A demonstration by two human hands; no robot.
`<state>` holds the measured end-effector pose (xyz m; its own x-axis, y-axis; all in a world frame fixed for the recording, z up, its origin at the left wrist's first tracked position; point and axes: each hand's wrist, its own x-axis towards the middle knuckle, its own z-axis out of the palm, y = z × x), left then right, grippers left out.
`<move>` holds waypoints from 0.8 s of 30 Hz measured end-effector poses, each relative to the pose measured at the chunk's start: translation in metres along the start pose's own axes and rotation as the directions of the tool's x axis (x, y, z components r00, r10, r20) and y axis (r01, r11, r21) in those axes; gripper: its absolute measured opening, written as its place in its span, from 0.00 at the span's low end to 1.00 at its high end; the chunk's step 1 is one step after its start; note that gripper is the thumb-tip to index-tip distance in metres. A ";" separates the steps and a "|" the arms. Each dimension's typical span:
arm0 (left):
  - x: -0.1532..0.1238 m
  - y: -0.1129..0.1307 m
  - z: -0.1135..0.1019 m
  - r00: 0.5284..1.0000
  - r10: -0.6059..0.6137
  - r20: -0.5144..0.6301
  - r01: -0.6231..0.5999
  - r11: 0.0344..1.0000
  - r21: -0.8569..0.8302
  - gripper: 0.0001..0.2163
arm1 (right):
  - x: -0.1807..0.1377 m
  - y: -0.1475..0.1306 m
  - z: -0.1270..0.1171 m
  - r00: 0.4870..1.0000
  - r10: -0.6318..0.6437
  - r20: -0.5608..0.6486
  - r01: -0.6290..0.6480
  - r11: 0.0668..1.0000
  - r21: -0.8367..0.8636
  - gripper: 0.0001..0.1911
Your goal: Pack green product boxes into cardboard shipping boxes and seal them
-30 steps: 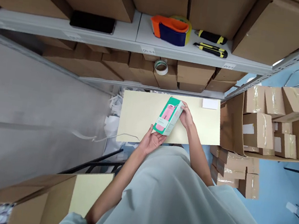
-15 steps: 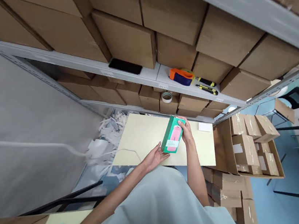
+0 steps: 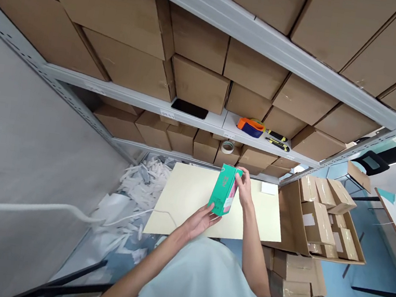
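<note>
A yellow bench (image 3: 185, 190) sits by shelves (image 3: 256, 35). Your left hand (image 3: 198, 222) and right hand (image 3: 245, 188) grip the green box (image 3: 223, 191) between them.

The left hand (image 3: 201, 222) supported the lower end of a tilted green carton (image 3: 220, 190), while the right hand (image 3: 244, 186) gripped its upper right edge above a cream surface (image 3: 185, 190). Beyond the hands, a shelf (image 3: 216, 120) bore a black smartphone (image 3: 189, 109), an orange-and-navy tape dispenser (image 3: 250, 128) and two utility knives (image 3: 278, 144). Paper scraps (image 3: 142, 185) lay left of the hands; an open cardboard box (image 3: 289, 216) of taped parcels (image 3: 319, 223) stood to their right.
</note>
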<state>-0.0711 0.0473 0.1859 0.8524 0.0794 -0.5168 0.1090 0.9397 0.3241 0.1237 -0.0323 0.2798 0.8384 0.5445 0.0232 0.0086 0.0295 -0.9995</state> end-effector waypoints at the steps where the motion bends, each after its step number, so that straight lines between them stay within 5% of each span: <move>1: -0.002 0.001 0.000 0.999 0.037 -0.014 -0.037 0.999 0.026 0.18 | -0.001 -0.001 0.001 1.000 -0.005 0.000 0.005 1.000 -0.011 0.31; 14: -0.031 0.019 -0.005 0.968 0.242 -0.066 -0.229 0.961 0.153 0.31 | -0.002 -0.004 0.024 0.999 -0.003 0.041 0.005 0.999 -0.038 0.25; 21: -0.028 0.023 0.004 0.815 0.524 -0.247 -0.416 0.827 0.379 0.30 | -0.002 -0.005 0.040 1.000 0.021 -0.018 -0.024 0.989 -0.146 0.32; 24: -0.032 0.026 0.005 0.860 0.477 -0.184 -0.396 0.849 0.350 0.26 | 0.000 -0.005 0.038 1.000 0.014 -0.021 -0.016 0.993 -0.113 0.29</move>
<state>-0.0930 0.0676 0.2144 0.6905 0.5775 -0.4356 -0.0661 0.6500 0.7571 0.1027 -0.0009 0.2856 0.8495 0.5275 0.0091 0.0569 -0.0745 -0.9956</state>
